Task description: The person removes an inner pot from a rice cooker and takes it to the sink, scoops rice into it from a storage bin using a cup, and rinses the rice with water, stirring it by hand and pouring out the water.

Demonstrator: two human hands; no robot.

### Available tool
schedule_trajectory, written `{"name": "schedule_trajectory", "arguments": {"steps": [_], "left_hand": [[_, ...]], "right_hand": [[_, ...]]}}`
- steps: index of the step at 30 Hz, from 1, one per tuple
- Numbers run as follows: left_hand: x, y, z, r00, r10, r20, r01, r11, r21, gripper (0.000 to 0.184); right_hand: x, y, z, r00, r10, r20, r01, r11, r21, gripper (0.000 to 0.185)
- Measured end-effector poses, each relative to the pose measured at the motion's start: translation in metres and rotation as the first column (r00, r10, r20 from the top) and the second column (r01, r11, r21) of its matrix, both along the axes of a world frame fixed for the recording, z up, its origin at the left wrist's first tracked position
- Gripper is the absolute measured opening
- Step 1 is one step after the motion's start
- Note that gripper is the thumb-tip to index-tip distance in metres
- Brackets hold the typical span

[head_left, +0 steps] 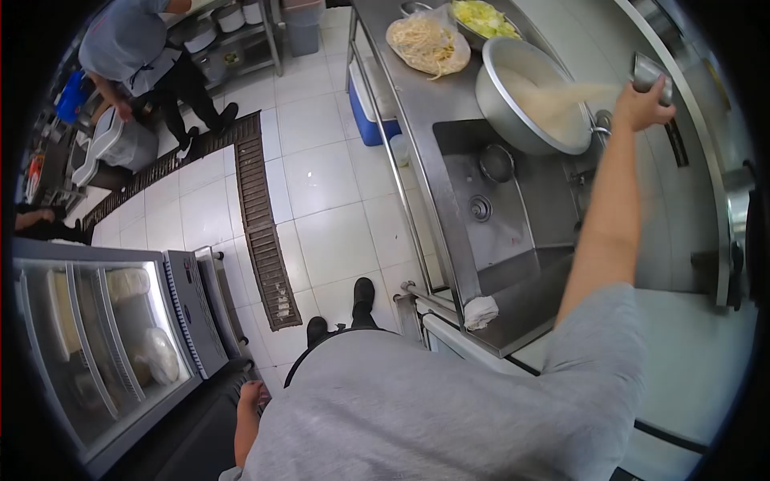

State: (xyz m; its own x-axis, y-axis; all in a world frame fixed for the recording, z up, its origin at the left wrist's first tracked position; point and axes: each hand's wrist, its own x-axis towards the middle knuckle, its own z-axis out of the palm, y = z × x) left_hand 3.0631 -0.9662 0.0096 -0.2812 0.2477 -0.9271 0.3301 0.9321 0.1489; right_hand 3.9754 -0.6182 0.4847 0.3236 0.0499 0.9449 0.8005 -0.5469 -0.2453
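Observation:
My right hand (643, 108) is closed round a small metal cup (651, 78), held out beside the large metal bowl (499, 98). A blurred pale beige stream (589, 93) runs between the cup and the bowl. Pale beige stuff (541, 100) lies in the bowl; whether it is grain, powder or liquid I cannot tell. The bowl rests at the edge of the steel sink (489, 228). Low at my side hangs my left hand (253, 394), fingers curled in with nothing visible in them, close to the lit glass-door fridge (184, 321).
A bag of pale strips (429, 44) and a bowl of chopped greens (485, 19) stand on the steel counter (425, 96). A round dark pan (496, 163) sits in the sink, and a white cloth (480, 313) lies on its edge. Another person (132, 52) stands across the drain grate (261, 216).

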Motion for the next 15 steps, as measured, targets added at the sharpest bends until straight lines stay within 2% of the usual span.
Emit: {"name": "schedule_trajectory", "arguments": {"steps": [1, 3, 4, 5, 6, 7, 8, 9, 10, 11, 12, 14, 15], "left_hand": [[0.009, 0.023, 0.018, 0.999, -0.039, 0.012, 0.038, 0.999, 0.012, 0.019], [0.043, 0.068, 0.057, 0.984, -0.176, -0.016, 0.176, 0.984, 0.038, 0.019], [0.06, 0.087, 0.072, 0.96, -0.272, -0.059, 0.275, 0.96, 0.047, 0.019], [0.058, 0.099, 0.069, 0.945, -0.321, -0.054, 0.325, 0.943, 0.074, 0.02], [0.056, 0.111, 0.066, 0.928, -0.369, -0.053, 0.373, 0.922, 0.102, 0.02], [0.048, 0.124, 0.047, 0.925, -0.379, -0.001, 0.375, 0.915, 0.151, 0.022], [0.045, 0.143, 0.033, 0.889, -0.457, 0.007, 0.443, 0.866, 0.229, 0.023], [0.043, 0.161, 0.021, 0.841, -0.54, 0.012, 0.512, 0.804, 0.302, 0.025], [0.043, 0.178, 0.012, 0.852, -0.521, 0.055, 0.471, 0.807, 0.355, 0.026], [0.046, 0.194, 0.004, 0.853, -0.511, 0.105, 0.436, 0.808, 0.397, 0.027], [0.046, 0.213, -0.003, 0.794, -0.597, 0.114, 0.505, 0.753, 0.421, 0.026], [0.047, 0.25, -0.015, 0.724, -0.672, 0.155, 0.587, 0.719, 0.372, 0.027], [0.047, 0.26, -0.019, 0.684, -0.707, 0.179, 0.635, 0.698, 0.332, 0.028]], "right_hand": [[-0.016, -0.002, -0.011, 0.995, 0.063, -0.077, -0.051, 0.988, 0.149, 0.07], [-0.035, -0.013, -0.054, 0.882, 0.262, -0.392, -0.091, 0.91, 0.404, 0.08], [-0.064, -0.023, -0.077, 0.672, 0.506, -0.54, -0.122, 0.795, 0.594, 0.08], [-0.088, -0.03, -0.108, 0.364, 0.833, -0.417, -0.142, 0.492, 0.859, 0.067], [-0.136, -0.053, -0.13, 0.11, 0.891, -0.441, -0.105, 0.451, 0.886, 0.049], [-0.179, -0.074, -0.157, -0.176, 0.871, -0.458, -0.011, 0.464, 0.886, 0.04], [-0.215, -0.092, -0.197, -0.376, 0.842, -0.387, 0.091, 0.449, 0.889, 0.037], [-0.266, -0.121, -0.22, -0.515, 0.771, -0.375, 0.145, 0.509, 0.848, 0.033], [-0.306, -0.153, -0.254, -0.638, 0.67, -0.378, 0.115, 0.569, 0.814, 0.033], [-0.353, -0.194, -0.251, -0.694, 0.61, -0.383, 0.132, 0.63, 0.765, 0.041], [-0.381, -0.235, -0.269, -0.782, 0.484, -0.393, 0.146, 0.755, 0.639, 0.044], [-0.427, -0.321, -0.259, -0.77, 0.449, -0.453, 0.14, 0.812, 0.567, 0.046], [-0.442, -0.369, -0.268, -0.764, 0.444, -0.469, 0.167, 0.837, 0.521, 0.057]]}}
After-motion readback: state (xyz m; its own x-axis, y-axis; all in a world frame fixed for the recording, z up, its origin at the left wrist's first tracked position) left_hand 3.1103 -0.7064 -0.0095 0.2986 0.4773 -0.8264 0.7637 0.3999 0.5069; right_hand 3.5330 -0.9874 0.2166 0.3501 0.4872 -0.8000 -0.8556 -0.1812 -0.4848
